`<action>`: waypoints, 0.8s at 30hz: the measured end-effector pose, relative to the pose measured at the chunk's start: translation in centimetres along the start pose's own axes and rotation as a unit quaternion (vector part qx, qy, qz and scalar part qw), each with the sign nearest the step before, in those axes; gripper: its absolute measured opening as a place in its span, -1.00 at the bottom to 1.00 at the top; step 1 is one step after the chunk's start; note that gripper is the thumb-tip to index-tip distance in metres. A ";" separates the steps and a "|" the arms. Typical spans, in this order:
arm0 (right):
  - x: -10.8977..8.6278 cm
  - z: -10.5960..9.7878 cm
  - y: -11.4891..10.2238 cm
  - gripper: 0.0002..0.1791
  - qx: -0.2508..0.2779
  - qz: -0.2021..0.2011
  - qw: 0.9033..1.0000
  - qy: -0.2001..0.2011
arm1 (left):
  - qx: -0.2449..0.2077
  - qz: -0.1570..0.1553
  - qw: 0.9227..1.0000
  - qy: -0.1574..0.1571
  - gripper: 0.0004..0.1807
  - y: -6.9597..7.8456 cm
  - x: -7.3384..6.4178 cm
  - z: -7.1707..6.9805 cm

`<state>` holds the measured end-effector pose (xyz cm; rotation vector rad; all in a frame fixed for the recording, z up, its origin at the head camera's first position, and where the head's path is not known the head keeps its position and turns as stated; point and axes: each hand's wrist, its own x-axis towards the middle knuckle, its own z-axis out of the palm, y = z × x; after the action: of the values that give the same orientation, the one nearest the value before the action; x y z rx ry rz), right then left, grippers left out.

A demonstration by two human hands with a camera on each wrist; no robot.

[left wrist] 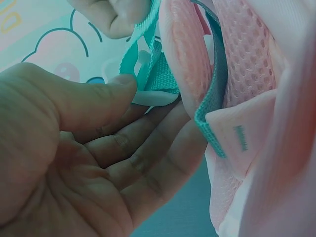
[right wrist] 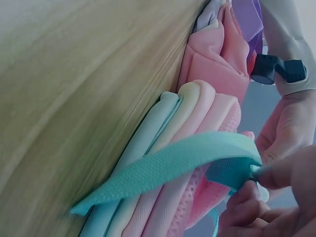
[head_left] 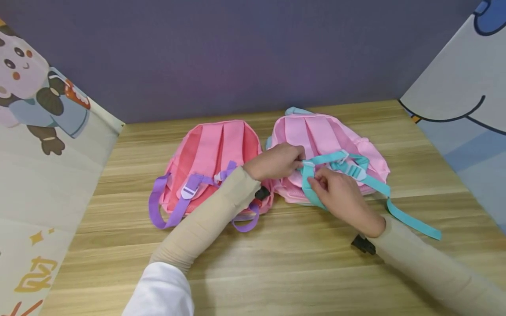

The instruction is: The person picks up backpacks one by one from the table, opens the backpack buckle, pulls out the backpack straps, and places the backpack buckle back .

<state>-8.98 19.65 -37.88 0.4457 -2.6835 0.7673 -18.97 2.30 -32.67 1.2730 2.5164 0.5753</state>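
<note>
A pale pink backpack (head_left: 326, 131) lies on the wooden table with its shoulder straps facing up. Over its lower part, my left hand (head_left: 276, 161) pinches a white plastic slider buckle (left wrist: 155, 98) between thumb and fingers. A turquoise webbing strap (head_left: 309, 182) is threaded through that buckle, and my right hand (head_left: 341, 197) pinches it just below. In the right wrist view the strap's free end (right wrist: 143, 173) arches over the bag's edge toward the table. A second turquoise strap (head_left: 413, 221) with its own white buckle (head_left: 357, 172) trails off to the right.
To the left, a coral-pink backpack (head_left: 209, 149) with purple straps (head_left: 158, 199) lies beside the first, partly under my left forearm. A dark panel (head_left: 245, 57) stands behind the table (head_left: 253, 272), with printed cartoon walls (head_left: 23, 188) at both sides.
</note>
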 end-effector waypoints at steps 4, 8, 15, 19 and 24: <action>0.4 0.2 0.0 -0.79 0.011 0.005 1.000 0.006 | 0.005 0.003 1.000 -0.002 -0.91 -0.1 -0.1 0.0; 0.7 0.4 0.0 -0.84 0.009 0.000 1.000 0.019 | 0.003 0.014 1.000 -0.006 -0.94 -0.2 -0.3 -0.1; 1.2 0.8 0.2 -0.88 0.016 -0.003 0.999 0.039 | -0.023 0.040 0.999 -0.006 -0.82 -0.4 -0.4 -0.1; 1.3 0.9 0.2 -0.85 0.025 0.010 0.999 0.045 | -0.020 0.045 0.999 -0.004 -0.84 -0.5 -0.3 -0.2; 1.3 0.7 0.5 -0.85 0.042 0.008 0.998 0.055 | 0.002 0.044 0.999 -0.003 -0.87 -0.3 -0.2 -0.2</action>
<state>-10.50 19.41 -38.15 0.3908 -2.5628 0.8847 -19.17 1.96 -32.67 1.3907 2.4686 0.5839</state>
